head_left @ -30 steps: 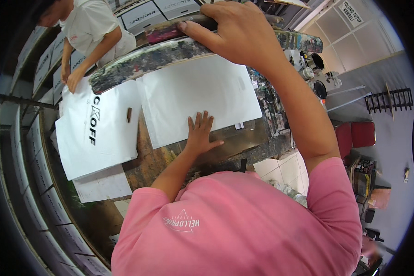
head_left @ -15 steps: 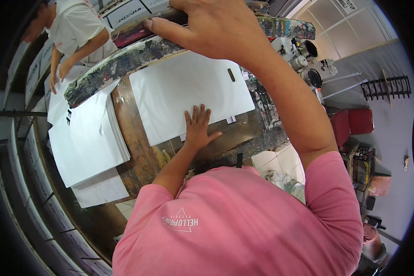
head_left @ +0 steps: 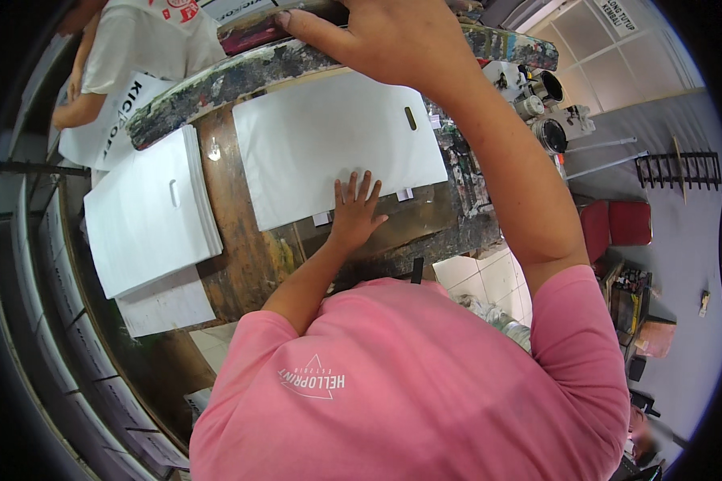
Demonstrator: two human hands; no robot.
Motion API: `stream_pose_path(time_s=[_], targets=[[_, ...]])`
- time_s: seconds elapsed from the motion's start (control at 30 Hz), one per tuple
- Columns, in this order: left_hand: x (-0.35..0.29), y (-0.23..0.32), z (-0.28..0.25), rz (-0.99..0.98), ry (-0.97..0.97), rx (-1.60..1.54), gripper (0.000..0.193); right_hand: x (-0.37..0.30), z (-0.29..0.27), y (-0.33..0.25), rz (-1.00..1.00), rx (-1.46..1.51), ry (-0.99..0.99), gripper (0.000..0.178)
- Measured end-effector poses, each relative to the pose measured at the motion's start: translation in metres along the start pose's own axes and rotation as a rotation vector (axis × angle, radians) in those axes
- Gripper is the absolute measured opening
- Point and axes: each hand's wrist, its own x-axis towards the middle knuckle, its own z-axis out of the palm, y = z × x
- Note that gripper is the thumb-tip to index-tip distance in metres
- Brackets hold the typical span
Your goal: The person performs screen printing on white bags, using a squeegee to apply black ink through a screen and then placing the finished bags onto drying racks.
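A white bag (head_left: pixel 313 132) with a cut-out handle slot lies flat on the stained worktable (head_left: pixel 237 260). My left hand (head_left: pixel 355 210) rests on its near edge, fingers spread and holding nothing. Above the bag's far side, a paint-crusted screen-printing frame (head_left: pixel 241 84) stands raised. My right hand (head_left: pixel 409 40) grips this frame near the top of the view, thumb along it; the other fingertips are out of sight. Small pale tabs (head_left: pixel 321 218) show along the bag's near edge.
A stack of white bags (head_left: pixel 140 216) sits left on the table. Behind it, a co-worker (head_left: pixel 148 48) handles a printed white bag (head_left: pixel 112 128). Ink cans (head_left: pixel 549 135) stand at the far right, with a red chair (head_left: pixel 618 223) beyond. Shelves (head_left: pixel 80 345) line the left.
The co-worker has drawn a printed bag off the stack toward the far left, leaving a plain bag on top. My left hand stays on the bag and my right hand on the frame.
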Motion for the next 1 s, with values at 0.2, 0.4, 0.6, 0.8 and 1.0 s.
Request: stream_pose_path(time_s=[0.2,0.4,0.6,0.8,1.0], targets=[[-0.013,0.01,0.016,-0.008,0.058,-0.01,0.077,-0.003,0.002,-0.003,-0.017,-0.023,0.005,0.06],[0.0,0.018,-0.073,-0.214,0.279,-0.4,0.066,-0.012,-0.007,-0.022,0.058,0.014,-0.03,0.056],[-0.057,-0.026,-0.258,-0.066,0.782,-2.022,0.122,-0.076,0.053,0.01,-0.161,-0.173,0.114,0.064],[-0.124,0.011,-0.205,-0.978,0.616,-2.092,0.131,-0.185,0.121,0.021,-0.24,-0.036,-0.463,0.039],[-0.154,-0.022,-0.085,-1.21,0.447,-2.13,0.142,-0.188,0.222,0.067,-0.09,0.201,-0.397,0.037]])
